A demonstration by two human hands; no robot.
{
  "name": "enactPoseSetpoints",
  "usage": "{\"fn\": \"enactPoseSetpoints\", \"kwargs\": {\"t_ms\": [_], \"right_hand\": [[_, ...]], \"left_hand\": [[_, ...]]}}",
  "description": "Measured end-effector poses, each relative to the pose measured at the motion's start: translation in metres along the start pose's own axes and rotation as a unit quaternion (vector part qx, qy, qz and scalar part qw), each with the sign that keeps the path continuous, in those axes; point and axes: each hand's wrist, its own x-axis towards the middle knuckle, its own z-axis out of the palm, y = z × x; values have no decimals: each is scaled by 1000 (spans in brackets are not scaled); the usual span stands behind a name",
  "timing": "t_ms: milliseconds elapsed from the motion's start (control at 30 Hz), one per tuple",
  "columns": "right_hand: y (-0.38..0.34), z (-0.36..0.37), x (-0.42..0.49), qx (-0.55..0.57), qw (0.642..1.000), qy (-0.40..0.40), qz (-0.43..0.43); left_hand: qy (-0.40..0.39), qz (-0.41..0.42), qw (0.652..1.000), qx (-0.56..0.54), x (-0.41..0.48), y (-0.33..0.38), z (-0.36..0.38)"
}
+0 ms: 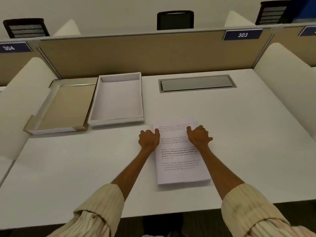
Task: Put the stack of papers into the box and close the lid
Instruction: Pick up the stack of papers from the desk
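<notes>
While a stack of papers (179,151) lay flat on the white table (248,134), a person gripped it from both sides, the left hand (149,138) at its left long edge and the right hand (199,135) at its right long edge. Each thumb pressed down on the printed top sheet near the far end, and the fingers (207,138) of both hands were curled at the stack's sides, pinching it; whether they reached under the bottom sheet could not be told. The near edge of the stack stopped short of the table's front edge. Just beyond the left hand, the open white box (92,115) sat empty, its near wall close to the stack's far left corner but apart from it. The lid (51,97) lay upturned, touching or nearly touching the box's left wall, with its far end against the tan partition (136,55). To the right of the box, a gray cable hatch (196,83) was set flush in the table. Bare tabletop stretched wide to the right of the papers and in front of the box and lid. Rolled striped sleeves (100,207) covered both forearms near the table's front edge. A blue sign reading 303 (242,35) hung on the partition's upper right.
</notes>
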Motion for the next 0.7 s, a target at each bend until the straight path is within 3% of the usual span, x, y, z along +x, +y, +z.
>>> {"fn": "enactPoseSetpoints", "kwargs": {"t_ms": [200, 400, 700], "right_hand": [[-5, 2, 0, 26, 996, -46, 78], [-10, 2, 5, 51, 989, -70, 121], [-10, 15, 3, 77, 986, -20, 143]], "left_hand": [[-84, -118, 977, -153, 5, 14, 2], [-81, -177, 972, -130, 9, 22, 12], [-69, -193, 973, -106, 14, 31, 15]]}}
